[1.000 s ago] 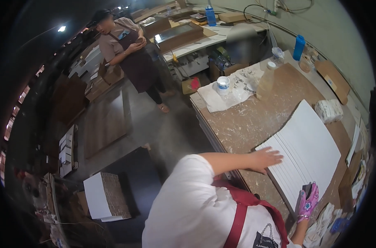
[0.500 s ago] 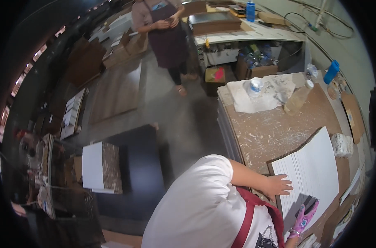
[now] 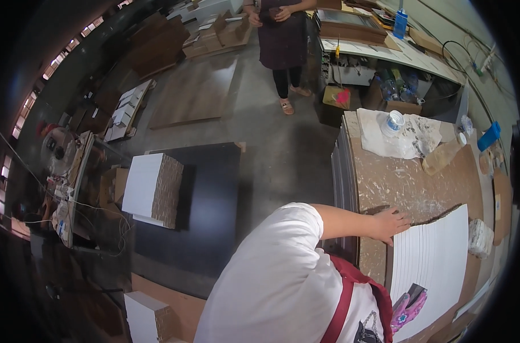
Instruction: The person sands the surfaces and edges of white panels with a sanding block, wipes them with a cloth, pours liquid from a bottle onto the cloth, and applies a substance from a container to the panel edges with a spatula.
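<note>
A fanned stack of white boards [image 3: 437, 251] lies on the worktable, its overlapping edges showing as narrow lines along the left side. My bare left hand [image 3: 389, 224] rests at the stack's far left corner, fingers stretched out and touching the board edges. On my right hand [image 3: 407, 313] is a pink patterned glove. Its fingers are closed around a dark rectangular block [image 3: 415, 292], which sits over the near left part of the white boards. The underside of the block is hidden.
Beyond the stack, the brown worktable [image 3: 386, 183] carries a stained cloth [image 3: 406, 143], a white tub [image 3: 393, 122] and a plastic bottle [image 3: 443, 157]. A white block [image 3: 479, 238] lies right of the boards. Stacked white pieces [image 3: 148, 188] stand on a dark panel at left. Another person [image 3: 282, 43] stands ahead.
My left hand has slid from the boards' left side to their far corner. The right hand stays over the boards with the block. My view has shifted, and the boards look straighter.
</note>
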